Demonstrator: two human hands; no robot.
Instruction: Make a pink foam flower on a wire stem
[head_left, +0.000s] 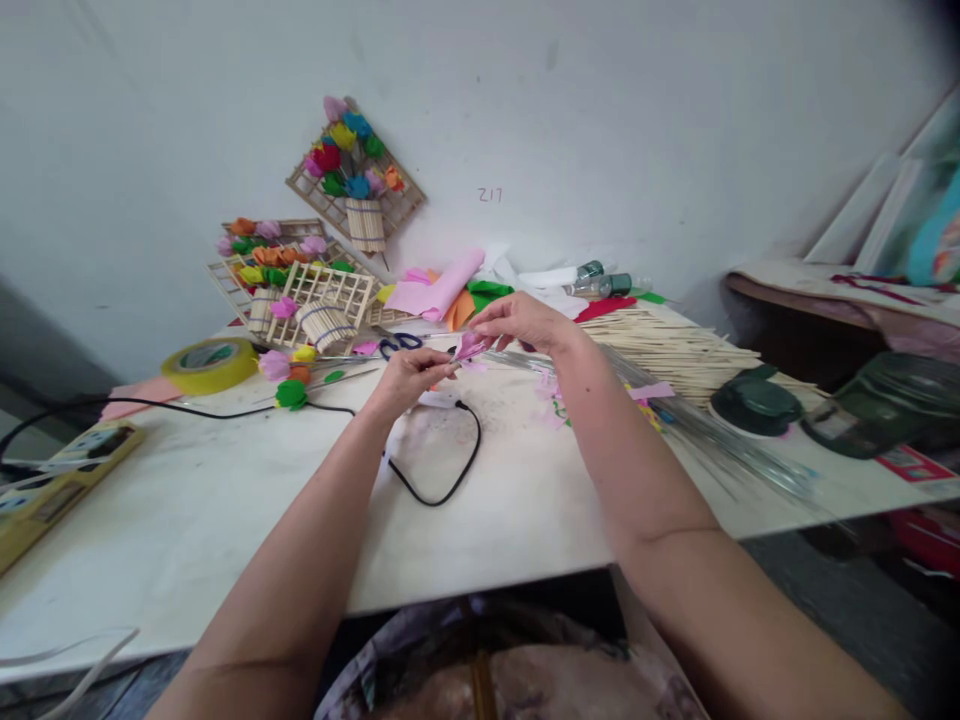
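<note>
Over the middle of the table, my left hand (411,380) pinches the lower end of a small pink paper flower (469,346). From the right, my right hand (525,322) bends over it with thumb and fingertips closed on a petal edge. Whether a stem runs between the left fingers is too small to tell. Below the left hand lies a white tool (439,399) with a black cord (478,455), partly covered by that hand. Dark-handled scissors (400,345) rest just behind the left fingers.
Stick trellises with paper flowers (364,225) lean at the back left. Yellow tape (210,366), finished flowers (291,394) and a power strip (67,480) lie left. To the right are wooden sticks (675,345), metal wires (742,455) and a green jar (885,405).
</note>
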